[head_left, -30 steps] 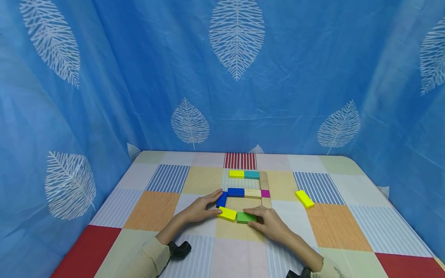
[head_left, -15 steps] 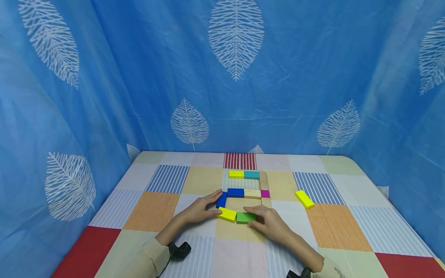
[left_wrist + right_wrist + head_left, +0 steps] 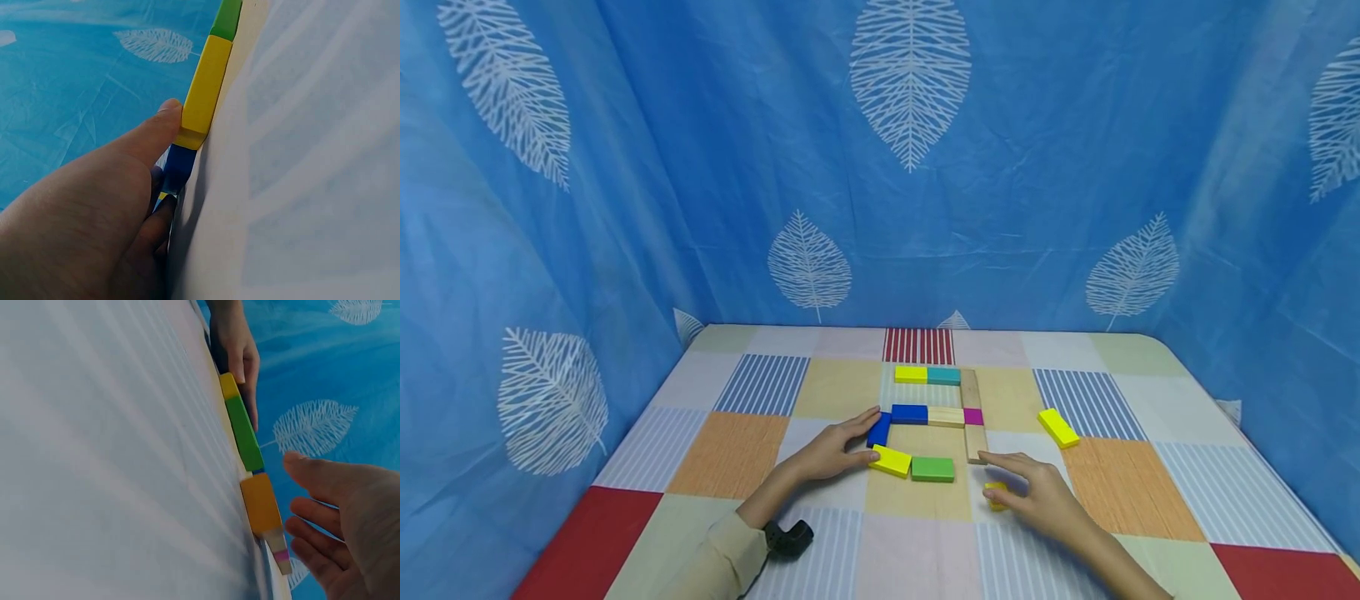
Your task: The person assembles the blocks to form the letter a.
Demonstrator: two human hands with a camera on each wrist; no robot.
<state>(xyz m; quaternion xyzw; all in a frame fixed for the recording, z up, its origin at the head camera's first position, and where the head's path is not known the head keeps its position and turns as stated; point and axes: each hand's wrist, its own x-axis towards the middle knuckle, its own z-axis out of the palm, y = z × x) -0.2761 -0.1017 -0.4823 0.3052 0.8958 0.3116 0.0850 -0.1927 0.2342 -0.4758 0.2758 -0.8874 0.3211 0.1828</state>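
My left hand (image 3: 829, 452) rests at the left of the block layout, its thumb touching a yellow block (image 3: 891, 461) and its outstretched fingers by a blue block (image 3: 878, 430). A green block (image 3: 932, 469) lies just right of that yellow one. My right hand (image 3: 1037, 492) hovers with loosely bent fingers by a small orange block (image 3: 997, 496), partly hidden behind the thumb in the head view. In the right wrist view, a gap shows between the fingers and the orange block (image 3: 261, 503). The right index fingertip is near the end of a plain wooden block (image 3: 975, 444).
Farther back lie another blue block (image 3: 909, 414), a pale wooden block (image 3: 945, 417) and a magenta one (image 3: 973, 417). Beyond them are a yellow block (image 3: 911, 375), a teal block (image 3: 943, 377) and a wooden strip (image 3: 970, 388). A lone yellow block (image 3: 1058, 427) lies right on the patchwork tablecloth (image 3: 917, 550).
My right hand has left the green block and moved right and nearer. The orange block and the near end of the wooden block have come into sight. The left hand has stayed put.
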